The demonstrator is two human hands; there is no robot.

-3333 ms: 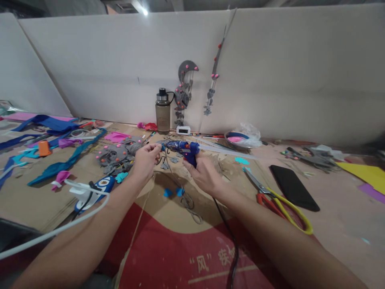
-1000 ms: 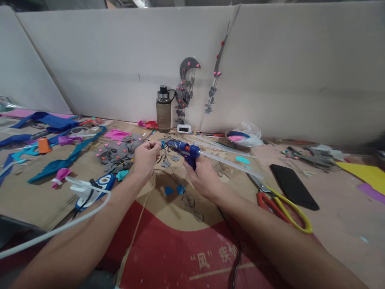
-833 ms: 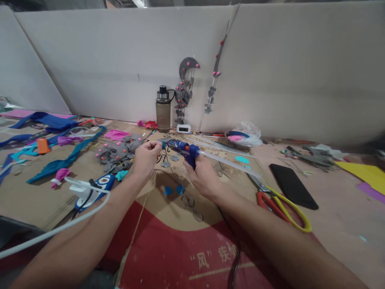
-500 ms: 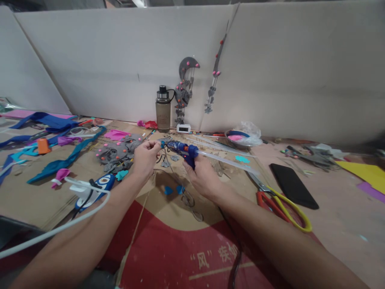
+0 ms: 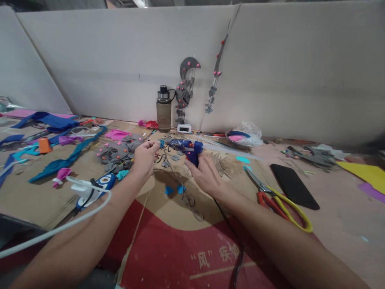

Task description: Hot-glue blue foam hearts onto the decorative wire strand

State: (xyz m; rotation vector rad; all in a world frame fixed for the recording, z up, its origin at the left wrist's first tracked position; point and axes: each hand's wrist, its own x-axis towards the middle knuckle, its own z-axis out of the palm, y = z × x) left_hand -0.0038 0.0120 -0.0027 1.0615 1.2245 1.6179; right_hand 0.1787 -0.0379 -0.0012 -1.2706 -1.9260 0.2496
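My right hand (image 5: 204, 170) is wrapped round the handle of a blue hot glue gun (image 5: 185, 147), whose nozzle points left. A small blue felt piece (image 5: 162, 143) is pinched in the fingertips of my left hand (image 5: 148, 154), right at the nozzle's tip. From that piece a grey cord (image 5: 173, 170) runs down to the cardboard, where its end lies in loops. Two blue felt pieces (image 5: 169, 190) rest beside or on the cord. Small grey felt flowers (image 5: 165, 163) lie just beneath the gun.
Scissors (image 5: 267, 190) with red and yellow handles and a black phone (image 5: 294, 186) lie at right. Grey felt pieces with pink dots (image 5: 120, 150) are piled at left, near a power strip (image 5: 96, 190). Behind stand a bottle (image 5: 164, 110) and a bowl (image 5: 240, 138).
The glue gun has turned a little in my right hand, its back end swinging slightly right. The left hand has barely moved and keeps its pinch.
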